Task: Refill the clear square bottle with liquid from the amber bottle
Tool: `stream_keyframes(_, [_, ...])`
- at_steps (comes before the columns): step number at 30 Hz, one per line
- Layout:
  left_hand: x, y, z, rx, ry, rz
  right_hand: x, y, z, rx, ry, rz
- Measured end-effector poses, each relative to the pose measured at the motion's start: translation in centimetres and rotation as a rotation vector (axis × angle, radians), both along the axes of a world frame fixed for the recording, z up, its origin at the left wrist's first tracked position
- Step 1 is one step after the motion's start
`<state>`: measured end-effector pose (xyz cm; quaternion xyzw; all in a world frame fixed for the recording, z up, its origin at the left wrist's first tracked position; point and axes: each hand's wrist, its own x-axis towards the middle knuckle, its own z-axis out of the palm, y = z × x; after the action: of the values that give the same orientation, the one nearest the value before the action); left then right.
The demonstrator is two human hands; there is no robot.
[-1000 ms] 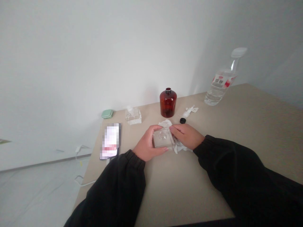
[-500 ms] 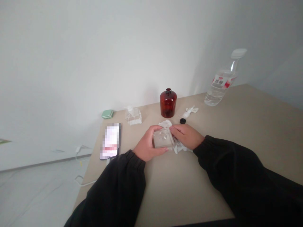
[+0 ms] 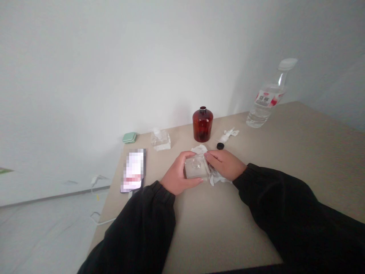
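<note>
My left hand (image 3: 178, 176) is wrapped round a see-through square bottle (image 3: 195, 172), thumb along its near side and fingers at its far side. A round ring, apparently its mouth, shows on the upper face. At the bottle's right edge my right hand (image 3: 224, 163) is closed with its fingers pinched on a crumpled white tissue (image 3: 216, 179). The tissue spreads beneath that hand, and another part of white tissue (image 3: 200, 148) shows just behind the bottle. How far the right fingers press on the bottle is hidden.
Behind my hands stand an uncapped amber bottle (image 3: 202, 127) and a see-through square bottle with a white top (image 3: 161, 140). A black cap (image 3: 220, 146) and crumpled tissue (image 3: 229, 134) lie nearby. A large water bottle (image 3: 266, 99), a phone (image 3: 133, 170) and a green case (image 3: 129, 137) are farther out.
</note>
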<state>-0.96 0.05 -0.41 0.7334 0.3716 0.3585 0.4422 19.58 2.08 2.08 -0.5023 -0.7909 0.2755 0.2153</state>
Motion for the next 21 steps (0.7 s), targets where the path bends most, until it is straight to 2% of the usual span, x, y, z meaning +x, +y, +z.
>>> stream_keyframes(21, [0.08,0.0,-0.03,-0.001,0.003,0.002,0.07,-0.03,-0.06,-0.014,-0.003,-0.001])
